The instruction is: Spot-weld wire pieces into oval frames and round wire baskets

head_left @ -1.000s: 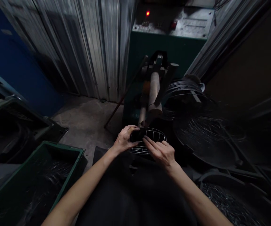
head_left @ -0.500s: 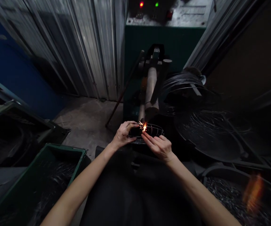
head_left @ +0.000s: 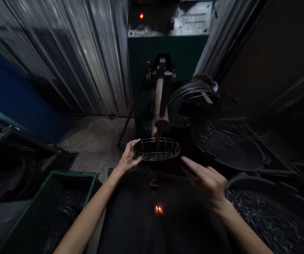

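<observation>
A round wire basket-like frame [head_left: 165,155] sits at the tip of the spot welder's arm [head_left: 160,106]. With thumb and fingers around its left side, my left hand [head_left: 128,155] grips the frame. To the right and lower, my right hand [head_left: 207,178] is apart from the frame and smeared by motion. Whether it holds a small piece I cannot make out. A small orange glow [head_left: 158,209] shows over the dark cloth on my lap.
The green machine body [head_left: 168,49] has a lit red lamp [head_left: 141,16]. At right are wire coils [head_left: 191,88] and a tub [head_left: 247,176] of small metal pieces. A green crate [head_left: 91,183] stands left; a blue panel [head_left: 17,81] is beyond.
The sparks at the welder tip have gone, and the green lamp is off. My right hand has moved away from the wire frame, rightward and down. My left hand still holds it.
</observation>
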A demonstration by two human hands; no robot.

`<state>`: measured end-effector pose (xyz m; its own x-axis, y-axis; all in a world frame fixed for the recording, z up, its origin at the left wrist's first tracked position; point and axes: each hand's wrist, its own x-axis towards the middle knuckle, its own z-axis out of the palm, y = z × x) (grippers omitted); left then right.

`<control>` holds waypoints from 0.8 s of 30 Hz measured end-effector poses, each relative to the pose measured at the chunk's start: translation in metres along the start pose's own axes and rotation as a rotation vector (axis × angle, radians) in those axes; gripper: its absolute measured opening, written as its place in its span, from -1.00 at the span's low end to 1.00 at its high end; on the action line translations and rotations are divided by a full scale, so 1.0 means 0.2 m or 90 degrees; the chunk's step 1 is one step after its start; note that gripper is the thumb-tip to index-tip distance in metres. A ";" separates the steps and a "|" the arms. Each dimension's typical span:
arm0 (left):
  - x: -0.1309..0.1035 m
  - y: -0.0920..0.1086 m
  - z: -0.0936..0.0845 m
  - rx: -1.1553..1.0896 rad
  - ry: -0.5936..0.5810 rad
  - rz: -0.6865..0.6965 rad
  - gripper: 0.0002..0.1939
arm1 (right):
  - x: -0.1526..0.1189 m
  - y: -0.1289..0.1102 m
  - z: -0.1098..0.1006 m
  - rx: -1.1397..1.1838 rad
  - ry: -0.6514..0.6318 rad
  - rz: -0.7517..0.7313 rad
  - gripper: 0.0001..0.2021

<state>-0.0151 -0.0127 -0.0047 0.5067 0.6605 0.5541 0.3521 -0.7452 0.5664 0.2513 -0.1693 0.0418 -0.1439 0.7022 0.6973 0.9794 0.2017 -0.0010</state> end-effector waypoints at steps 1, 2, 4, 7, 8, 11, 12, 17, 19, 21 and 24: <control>-0.01 -0.01 0.01 -0.006 0.008 -0.003 -0.24 | -0.12 0.06 -0.06 -0.008 -0.021 0.129 -0.69; -0.01 -0.02 0.01 -0.014 0.023 -0.004 -0.23 | -0.25 0.13 -0.12 -0.033 -0.046 0.273 -0.65; -0.01 -0.03 0.03 -0.035 0.057 -0.007 -0.22 | -0.53 0.27 -0.20 -0.149 -0.178 0.520 -0.54; 0.01 -0.02 0.03 -0.070 0.088 -0.005 -0.23 | -0.91 0.39 -0.25 -0.140 -0.467 0.644 -0.61; 0.01 -0.01 0.02 -0.079 0.087 -0.007 -0.24 | -1.01 0.40 -0.26 -0.112 -0.529 0.655 -0.65; -0.02 0.04 0.01 -0.080 0.048 -0.015 -0.28 | -1.18 0.37 -0.24 -0.051 -0.604 0.662 -0.73; -0.03 0.06 0.00 -0.072 0.029 -0.021 -0.31 | -1.20 0.35 -0.24 -0.045 -0.608 0.666 -0.74; -0.11 0.15 0.02 -0.084 -0.024 -0.085 -0.39 | -1.23 0.33 -0.24 -0.058 -0.598 0.720 -0.71; -0.13 0.18 0.04 -0.128 -0.019 -0.124 -0.34 | -1.22 0.33 -0.26 -0.057 -0.619 0.730 -0.68; -0.13 0.20 0.05 -0.173 0.001 -0.157 -0.25 | -1.21 0.34 -0.28 -0.033 -0.665 0.705 -0.71; -0.13 0.23 0.03 -0.209 0.039 -0.173 -0.14 | -1.21 0.36 -0.32 0.030 -0.726 0.606 -0.80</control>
<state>-0.0065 -0.0644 0.0028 0.3792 0.8402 0.3878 0.1922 -0.4814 0.8552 0.3659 -0.3675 -0.0811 0.4805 0.7184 -0.5030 0.7647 -0.6241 -0.1608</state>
